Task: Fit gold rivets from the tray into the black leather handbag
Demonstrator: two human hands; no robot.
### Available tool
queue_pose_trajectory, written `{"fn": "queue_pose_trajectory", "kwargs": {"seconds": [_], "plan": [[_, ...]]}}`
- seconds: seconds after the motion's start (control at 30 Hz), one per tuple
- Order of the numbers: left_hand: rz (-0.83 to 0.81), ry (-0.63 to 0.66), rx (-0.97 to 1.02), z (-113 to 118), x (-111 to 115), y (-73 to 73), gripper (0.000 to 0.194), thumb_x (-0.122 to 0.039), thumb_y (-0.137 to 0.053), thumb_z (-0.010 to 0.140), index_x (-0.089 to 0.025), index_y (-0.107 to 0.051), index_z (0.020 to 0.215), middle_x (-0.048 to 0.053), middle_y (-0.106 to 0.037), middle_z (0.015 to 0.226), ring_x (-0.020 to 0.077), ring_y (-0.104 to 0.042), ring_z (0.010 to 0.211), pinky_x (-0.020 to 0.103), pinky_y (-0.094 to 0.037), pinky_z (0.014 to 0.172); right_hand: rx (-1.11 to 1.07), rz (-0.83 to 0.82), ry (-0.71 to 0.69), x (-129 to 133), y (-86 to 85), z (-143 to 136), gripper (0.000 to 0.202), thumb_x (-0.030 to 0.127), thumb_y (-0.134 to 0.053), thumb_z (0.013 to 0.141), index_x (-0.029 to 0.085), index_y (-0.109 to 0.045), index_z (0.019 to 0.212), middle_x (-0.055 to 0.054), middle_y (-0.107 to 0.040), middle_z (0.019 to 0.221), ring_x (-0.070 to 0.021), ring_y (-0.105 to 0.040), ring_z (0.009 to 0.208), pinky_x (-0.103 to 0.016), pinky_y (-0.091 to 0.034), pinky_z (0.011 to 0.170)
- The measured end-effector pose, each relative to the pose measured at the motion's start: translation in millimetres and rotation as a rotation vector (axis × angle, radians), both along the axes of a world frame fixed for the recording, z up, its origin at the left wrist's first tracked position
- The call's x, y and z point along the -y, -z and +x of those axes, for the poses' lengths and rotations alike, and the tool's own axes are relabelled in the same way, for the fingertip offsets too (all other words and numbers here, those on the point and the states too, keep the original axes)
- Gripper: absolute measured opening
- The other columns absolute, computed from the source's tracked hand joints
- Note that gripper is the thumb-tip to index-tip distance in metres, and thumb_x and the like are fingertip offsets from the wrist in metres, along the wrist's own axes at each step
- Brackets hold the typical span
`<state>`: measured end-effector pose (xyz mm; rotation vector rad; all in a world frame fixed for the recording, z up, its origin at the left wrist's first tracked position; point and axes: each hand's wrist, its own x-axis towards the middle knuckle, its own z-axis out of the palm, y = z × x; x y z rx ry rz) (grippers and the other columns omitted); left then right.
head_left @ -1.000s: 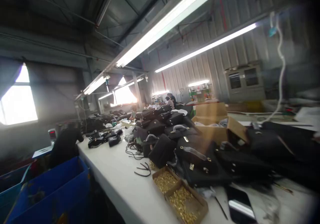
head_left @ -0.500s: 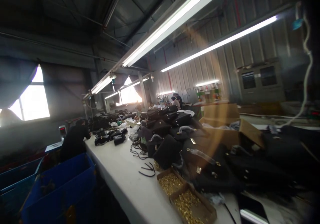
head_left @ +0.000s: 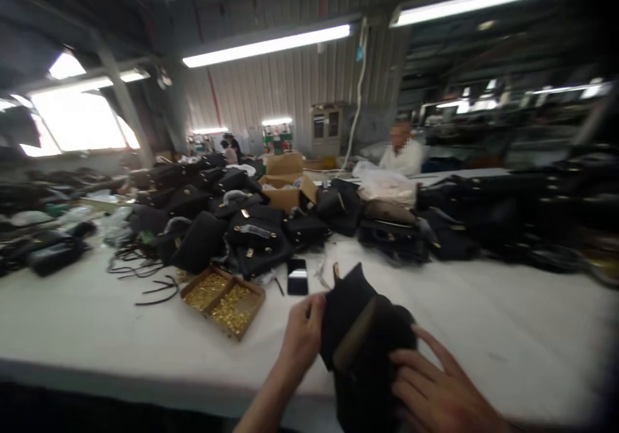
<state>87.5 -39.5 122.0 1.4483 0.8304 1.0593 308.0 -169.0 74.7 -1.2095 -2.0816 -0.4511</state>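
Note:
A black bag (head_left: 372,355) is held up over the front of the white table, its flap raised and a small gold-coloured fitting at its top. My left hand (head_left: 304,330) pinches the bag's upper left edge between thumb and fingers. On the right side, my right hand (head_left: 430,381) rests its fingers against the bag, with some fingertips hidden behind it. Left of my hands sits a divided cardboard tray (head_left: 238,337) of small gold-coloured metal parts. A dark phone (head_left: 297,277) lies just beyond my left hand.
Black bags (head_left: 261,239) are heaped across the white table (head_left: 483,330), with more at the right. Black cords (head_left: 162,289) lie left of the tray. Behind stands an open cardboard box (head_left: 283,197). A person in white (head_left: 403,159) is across the table.
The view has swung to the right and down. Both my hands and the bag they hold have come into view, as has the person in white.

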Motion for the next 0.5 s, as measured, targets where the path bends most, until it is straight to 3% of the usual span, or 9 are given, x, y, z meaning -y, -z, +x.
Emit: {"fn": "queue_pose_trajectory", "kwargs": {"seconds": [0.03, 0.1, 0.13, 0.2, 0.3, 0.4, 0.5], "plan": [[0.043, -0.005, -0.039, 5, -13, 4.5, 0.065, -0.074, -0.059, 0.100, -0.014, -0.081, 0.110, 0.012, -0.080, 0.108, 0.0306, -0.069, 0.107, 0.037, -0.054, 0.092, 0.024, -0.101, 0.010, 9, -0.6, -6, 0.026, 0.010, -0.056, 0.099, 0.027, -0.067, 0.083, 0.000, -0.068, 0.076, -0.0231, -0.071, 0.086, -0.056, -0.033, 0.123], [0.100, 0.025, -0.090, 12, -35, 12.5, 0.061, -0.069, -0.056, 0.104, -0.015, -0.082, 0.117, 0.011, -0.081, 0.116, 0.0319, -0.071, 0.116, 0.038, -0.053, 0.100, 0.008, -0.161, 0.038, 16, 2.9, -27, 0.022, 0.010, -0.058, 0.100, 0.024, -0.067, 0.086, -0.001, -0.067, 0.077, -0.0221, -0.065, 0.077, -0.046, -0.048, 0.097], [0.127, 0.007, -0.108, 14, -42, 16.5, 0.058, -0.066, -0.058, 0.104, -0.016, -0.083, 0.118, 0.011, -0.081, 0.119, 0.0317, -0.070, 0.119, 0.039, -0.051, 0.106, -0.012, -0.155, 0.059, 17, 6.5, -39, 0.021, 0.010, -0.057, 0.102, 0.023, -0.068, 0.089, -0.002, -0.068, 0.079, -0.0225, -0.064, 0.077, -0.042, -0.048, 0.084], [0.147, -0.093, -0.149, 16, -51, 26.3, 0.053, -0.065, -0.064, 0.101, -0.017, -0.082, 0.116, 0.011, -0.080, 0.121, 0.0313, -0.070, 0.120, 0.040, -0.049, 0.111, -0.060, -0.103, 0.093, 16, 14.4, -61, 0.024, 0.009, -0.053, 0.103, 0.021, -0.070, 0.093, -0.004, -0.068, 0.079, -0.0227, -0.063, 0.076, -0.039, -0.043, 0.074], [0.096, -0.190, -0.180, 13, -50, 45.9, 0.056, -0.067, -0.071, 0.096, -0.016, -0.079, 0.116, 0.013, -0.080, 0.116, 0.0311, -0.071, 0.114, 0.040, -0.051, 0.105, -0.122, -0.061, 0.130, 14, 21.4, -78, 0.026, 0.007, -0.051, 0.104, 0.019, -0.072, 0.094, -0.004, -0.068, 0.079, -0.0218, -0.065, 0.077, -0.037, -0.043, 0.074], [0.018, -0.137, -0.182, 8, -40, 63.0, 0.061, -0.071, -0.063, 0.099, -0.013, -0.076, 0.113, 0.013, -0.080, 0.107, 0.0300, -0.071, 0.104, 0.037, -0.054, 0.093, -0.121, -0.080, 0.142, 15, 21.2, -77, 0.025, 0.009, -0.052, 0.105, 0.019, -0.072, 0.094, -0.005, -0.070, 0.081, -0.0214, -0.069, 0.081, -0.035, -0.044, 0.074], [-0.036, -0.114, -0.194, 6, -25, 70.1, 0.065, -0.074, -0.057, 0.101, -0.013, -0.074, 0.110, 0.013, -0.079, 0.103, 0.0298, -0.070, 0.101, 0.036, -0.054, 0.088, -0.107, -0.089, 0.128, 18, 21.9, -71, 0.027, 0.011, -0.048, 0.107, 0.019, -0.073, 0.101, -0.007, -0.072, 0.085, -0.0217, -0.071, 0.084, -0.034, -0.046, 0.074]]}}
